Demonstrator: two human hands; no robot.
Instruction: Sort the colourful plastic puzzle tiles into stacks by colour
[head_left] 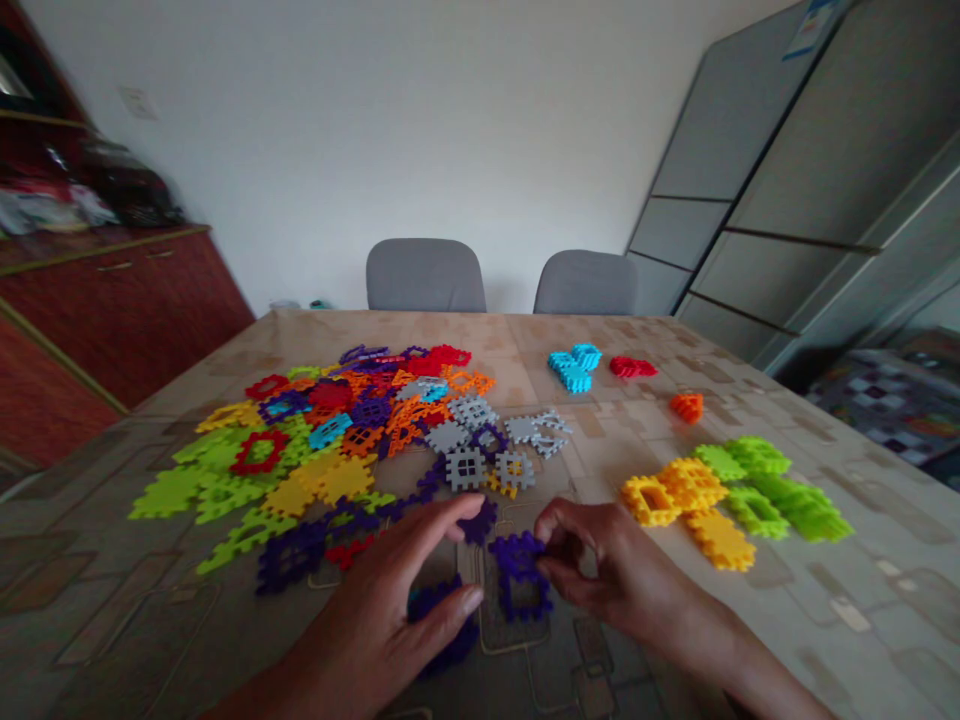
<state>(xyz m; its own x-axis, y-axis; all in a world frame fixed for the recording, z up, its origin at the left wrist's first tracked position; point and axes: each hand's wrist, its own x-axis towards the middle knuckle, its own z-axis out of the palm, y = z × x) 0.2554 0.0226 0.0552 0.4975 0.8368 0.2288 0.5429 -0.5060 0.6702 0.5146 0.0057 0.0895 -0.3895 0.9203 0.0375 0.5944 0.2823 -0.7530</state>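
Observation:
Near the table's front edge, my right hand (600, 555) pinches a purple interlocking plastic piece (517, 553) between thumb and fingers. Just below it lies a purple square frame piece (525, 598), touching or overlapping it; I cannot tell which. My left hand (409, 585) is to the left, thumb and fingers apart, with nothing between them. Partly hidden behind that hand are more purple pieces (454, 650). Another purple piece (480, 522) sits just beyond the left fingertips. Grey window-like pieces (466, 467) lie a little farther off.
A mixed heap of flat pieces (330, 400) spreads over the table's left side. Sorted by colour on the right are yellow (694, 482), lime green (795, 505), orange (686, 406), red (632, 367) and light blue (576, 368) groups. Two grey chairs (426, 275) stand behind the table.

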